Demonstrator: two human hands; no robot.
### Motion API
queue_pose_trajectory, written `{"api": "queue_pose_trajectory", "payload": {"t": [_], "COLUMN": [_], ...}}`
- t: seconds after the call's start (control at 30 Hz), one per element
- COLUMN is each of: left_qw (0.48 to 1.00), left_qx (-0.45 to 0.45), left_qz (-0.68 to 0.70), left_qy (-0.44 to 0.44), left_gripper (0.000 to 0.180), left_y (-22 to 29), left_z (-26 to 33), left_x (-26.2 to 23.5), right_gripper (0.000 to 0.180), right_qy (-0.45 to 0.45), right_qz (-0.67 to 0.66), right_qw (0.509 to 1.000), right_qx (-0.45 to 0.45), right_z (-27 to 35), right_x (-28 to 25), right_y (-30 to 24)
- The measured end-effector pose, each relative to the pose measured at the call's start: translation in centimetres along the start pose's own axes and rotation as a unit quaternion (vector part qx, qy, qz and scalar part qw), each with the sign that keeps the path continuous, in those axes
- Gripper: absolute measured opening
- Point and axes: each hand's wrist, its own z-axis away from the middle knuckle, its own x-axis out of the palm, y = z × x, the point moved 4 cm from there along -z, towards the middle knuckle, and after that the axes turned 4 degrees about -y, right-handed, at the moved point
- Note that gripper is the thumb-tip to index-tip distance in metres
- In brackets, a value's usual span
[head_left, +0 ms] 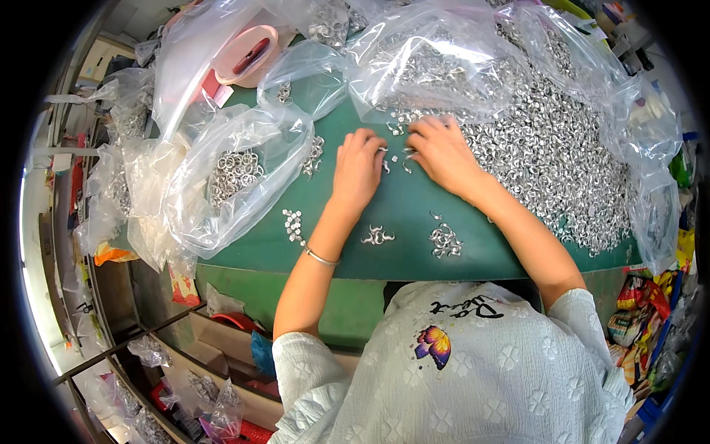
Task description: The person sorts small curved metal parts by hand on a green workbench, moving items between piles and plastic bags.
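My left hand [358,169] is over the green tabletop, fingers curled, with a small curved silver metal piece [383,149] at its fingertips. Facing it, my right hand [445,157] pinches another curved silver piece [407,153] between thumb and fingers. A few loose bits lie on the green between the two hands. Nearer to me are a small cluster of horn-shaped silver pieces [378,235] and a little heap of curved pieces [446,242]. Small round silver bits [293,225] lie beside my left forearm. The fingers partly hide what they grip.
A wide pile of silver metal pieces [551,155] covers the right side of the green table [399,203]. Clear plastic bags [429,66] lie along the back. At left, an open bag holds silver rings [235,176]. A pink basket [250,55] stands at the back left.
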Motion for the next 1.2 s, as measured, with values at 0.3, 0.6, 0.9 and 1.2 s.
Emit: {"api": "queue_pose_trajectory", "payload": {"t": [0.3, 0.6, 0.9, 1.2], "left_qw": [0.988, 0.998, 0.989, 0.995], "left_qx": [-0.099, 0.007, -0.08, -0.045], "left_qz": [0.117, 0.04, 0.12, 0.082], "left_qy": [0.017, -0.046, 0.007, -0.03], "left_gripper": [0.026, 0.026, 0.018, 0.017], "left_y": [0.2, 1.6, 1.8, 3.2], "left_z": [2.5, 2.2, 4.4, 6.4], "left_x": [-0.6, -0.4, -1.9, -3.2], "right_gripper": [0.019, 0.019, 0.015, 0.009], "right_qy": [0.039, 0.05, 0.055, 0.042], "right_qz": [-0.091, -0.035, -0.048, -0.064], "right_qw": [0.995, 0.998, 0.997, 0.995], "right_qx": [-0.022, 0.032, 0.014, 0.062], "right_z": [-0.2, 0.2, -1.2, -1.8], "right_x": [0.2, -0.4, -0.1, 0.9], "right_y": [-0.6, -0.1, -0.9, -0.2]}}
